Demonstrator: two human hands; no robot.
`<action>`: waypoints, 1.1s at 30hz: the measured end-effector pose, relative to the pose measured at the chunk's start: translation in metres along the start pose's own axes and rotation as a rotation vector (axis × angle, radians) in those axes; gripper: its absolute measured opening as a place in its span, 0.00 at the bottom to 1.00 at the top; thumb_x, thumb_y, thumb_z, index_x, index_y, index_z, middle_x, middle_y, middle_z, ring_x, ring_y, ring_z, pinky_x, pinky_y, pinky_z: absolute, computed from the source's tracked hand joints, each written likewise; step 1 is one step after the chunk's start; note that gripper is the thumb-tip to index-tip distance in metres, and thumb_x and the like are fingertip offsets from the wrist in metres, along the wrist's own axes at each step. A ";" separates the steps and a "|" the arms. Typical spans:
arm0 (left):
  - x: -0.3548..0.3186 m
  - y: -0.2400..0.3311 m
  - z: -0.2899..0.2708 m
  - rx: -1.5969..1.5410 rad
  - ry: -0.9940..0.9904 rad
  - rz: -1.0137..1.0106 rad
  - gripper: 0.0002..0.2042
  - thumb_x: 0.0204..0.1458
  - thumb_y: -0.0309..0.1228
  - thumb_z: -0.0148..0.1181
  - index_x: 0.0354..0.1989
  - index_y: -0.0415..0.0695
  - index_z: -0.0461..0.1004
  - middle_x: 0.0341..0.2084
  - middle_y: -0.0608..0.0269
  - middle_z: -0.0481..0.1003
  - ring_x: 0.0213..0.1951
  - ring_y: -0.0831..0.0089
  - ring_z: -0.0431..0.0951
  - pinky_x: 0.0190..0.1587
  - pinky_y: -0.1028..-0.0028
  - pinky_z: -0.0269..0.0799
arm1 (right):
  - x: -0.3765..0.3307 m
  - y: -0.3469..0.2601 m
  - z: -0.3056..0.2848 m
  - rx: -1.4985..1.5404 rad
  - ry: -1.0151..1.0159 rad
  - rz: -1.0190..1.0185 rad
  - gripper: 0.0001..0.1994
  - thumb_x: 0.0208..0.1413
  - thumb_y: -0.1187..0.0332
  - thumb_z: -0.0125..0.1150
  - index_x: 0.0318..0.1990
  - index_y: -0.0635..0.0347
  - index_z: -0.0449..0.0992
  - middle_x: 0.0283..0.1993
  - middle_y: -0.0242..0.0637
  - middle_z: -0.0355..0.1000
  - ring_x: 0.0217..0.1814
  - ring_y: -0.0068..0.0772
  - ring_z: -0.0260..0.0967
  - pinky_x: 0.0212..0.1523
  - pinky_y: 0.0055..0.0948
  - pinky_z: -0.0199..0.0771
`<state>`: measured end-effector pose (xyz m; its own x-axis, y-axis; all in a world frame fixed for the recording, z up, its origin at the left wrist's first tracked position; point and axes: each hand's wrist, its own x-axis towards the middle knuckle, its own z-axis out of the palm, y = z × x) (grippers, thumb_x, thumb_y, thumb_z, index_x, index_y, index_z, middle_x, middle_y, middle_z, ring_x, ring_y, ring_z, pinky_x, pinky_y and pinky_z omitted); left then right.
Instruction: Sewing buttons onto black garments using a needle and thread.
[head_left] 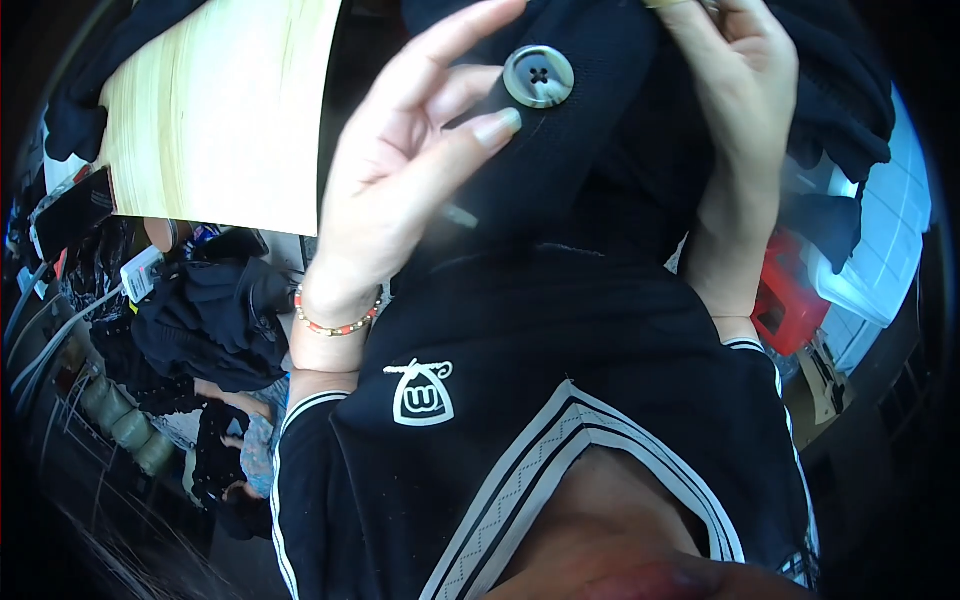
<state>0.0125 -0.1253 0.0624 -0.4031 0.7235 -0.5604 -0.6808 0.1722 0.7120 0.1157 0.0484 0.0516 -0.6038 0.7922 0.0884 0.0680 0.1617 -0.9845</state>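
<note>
A round button [539, 77], dark in the middle with a marbled pale rim and several holes, sits against black knitted cloth [590, 130]. Close beside it is my left hand [390, 160], palm turned partly up and fingers apart. Its thumb tip rests by the button's lower left edge, another finger reaches the button's left side, and the index finger stretches toward the top of the picture. My right hand [745, 75] is at the upper right over the cloth, with fingers curled together. Its fingertips are cut off by the upper edge, so what they pinch cannot be made out.
A pale wood-grained board [220, 110] stands at upper left. Below it lie a dark phone [75, 215], a white plug [142, 273] with cables and heaped black garments [215, 320]. White plastic bins [880, 240] and a red container [787, 295] are at right. Another person [258, 450] sits lower left.
</note>
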 end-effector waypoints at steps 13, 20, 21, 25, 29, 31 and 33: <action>0.026 -0.023 -0.012 0.276 -0.220 0.474 0.18 0.60 0.20 0.49 0.60 0.32 0.67 0.55 0.50 0.72 0.55 0.74 0.73 0.60 0.77 0.67 | -0.025 -0.015 -0.008 -0.301 -0.405 -0.307 0.19 0.38 0.81 0.69 0.44 0.66 0.81 0.29 0.35 0.76 0.28 0.28 0.70 0.29 0.23 0.68; 0.027 -0.020 -0.013 0.289 -0.275 0.452 0.15 0.60 0.21 0.55 0.55 0.33 0.72 0.43 0.58 0.79 0.43 0.81 0.77 0.45 0.86 0.70 | -0.024 0.001 -0.005 -0.125 -0.309 -0.264 0.11 0.46 0.80 0.69 0.39 0.66 0.81 0.27 0.34 0.74 0.27 0.24 0.68 0.28 0.20 0.64; 0.027 -0.021 -0.014 0.356 -0.253 0.475 0.14 0.60 0.21 0.56 0.54 0.34 0.73 0.41 0.60 0.80 0.41 0.83 0.77 0.42 0.87 0.70 | -0.023 0.002 -0.002 -0.077 -0.305 -0.186 0.09 0.48 0.79 0.68 0.38 0.66 0.81 0.28 0.33 0.74 0.27 0.21 0.67 0.28 0.19 0.63; 0.033 -0.026 -0.014 0.342 -0.222 0.562 0.13 0.59 0.23 0.58 0.52 0.35 0.75 0.37 0.61 0.80 0.38 0.84 0.77 0.40 0.87 0.70 | -0.016 0.011 0.007 0.364 -0.327 -0.207 0.09 0.51 0.78 0.68 0.41 0.67 0.80 0.30 0.29 0.72 0.27 0.13 0.62 0.28 0.15 0.59; 0.037 -0.028 -0.016 0.337 -0.208 0.573 0.13 0.59 0.23 0.58 0.52 0.35 0.75 0.37 0.61 0.80 0.39 0.83 0.78 0.41 0.87 0.71 | -0.030 0.005 -0.019 0.102 -0.245 -0.030 0.17 0.54 0.74 0.66 0.51 0.66 0.75 0.41 0.35 0.72 0.36 0.19 0.64 0.37 0.17 0.62; 0.037 -0.028 -0.016 0.343 -0.209 0.590 0.13 0.59 0.23 0.58 0.52 0.35 0.75 0.37 0.60 0.80 0.39 0.83 0.78 0.41 0.86 0.71 | -0.031 0.012 -0.032 -0.092 -0.340 -0.259 0.19 0.60 0.68 0.60 0.56 0.68 0.71 0.52 0.44 0.72 0.45 0.29 0.72 0.46 0.23 0.70; 0.037 -0.029 -0.015 0.330 -0.220 0.599 0.13 0.59 0.23 0.58 0.52 0.35 0.75 0.38 0.59 0.80 0.39 0.82 0.78 0.42 0.86 0.72 | -0.030 0.013 -0.044 -0.374 -0.505 -0.407 0.18 0.59 0.68 0.61 0.55 0.68 0.72 0.50 0.44 0.73 0.45 0.30 0.72 0.46 0.24 0.70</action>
<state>0.0079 -0.1135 0.0144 -0.4936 0.8688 0.0402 -0.1468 -0.1287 0.9808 0.1695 0.0530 0.0425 -0.9240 0.2751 0.2656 -0.0276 0.6446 -0.7640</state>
